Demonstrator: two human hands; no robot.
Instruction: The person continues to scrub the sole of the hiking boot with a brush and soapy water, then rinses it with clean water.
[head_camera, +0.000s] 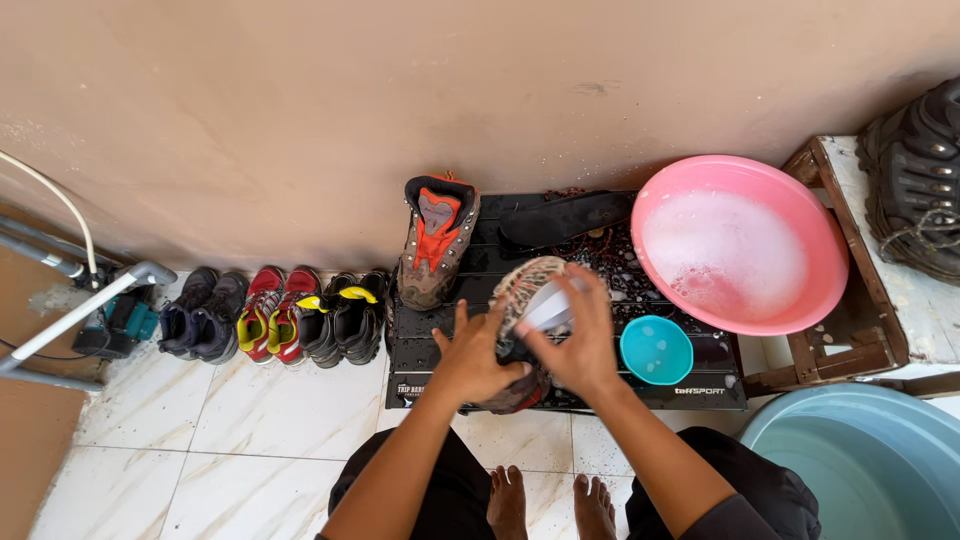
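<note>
- The right hand (578, 345) has its fingers curled shut around a white brush (548, 305), pressed against the sole of a muddy hiking boot (520, 330).
- The left hand (470, 358) lies on the boot's side with fingers spread apart and flat, bracing it rather than gripping.
- The boot sits sole-up between both hands, over the front of a black slatted low table (420, 375) that is wet and flecked with dirt.
- Judged from this, the step in hand is scrubbing the sole; the next move seems to call for steady bracing from the left hand while the brush works into the tread.
- Just right of the hands stands a small teal bowl (656, 350); beyond it a pink basin (740, 245) of suds rests partly on a wooden stool (860, 330).
- The matching boot (437, 240) stands upright against the wall, with a dark insole (565, 217) beside it.
- 3 pairs of shoes (275, 315) line the wall at left; a large blue-grey tub (860, 460) sits at lower right.
</note>
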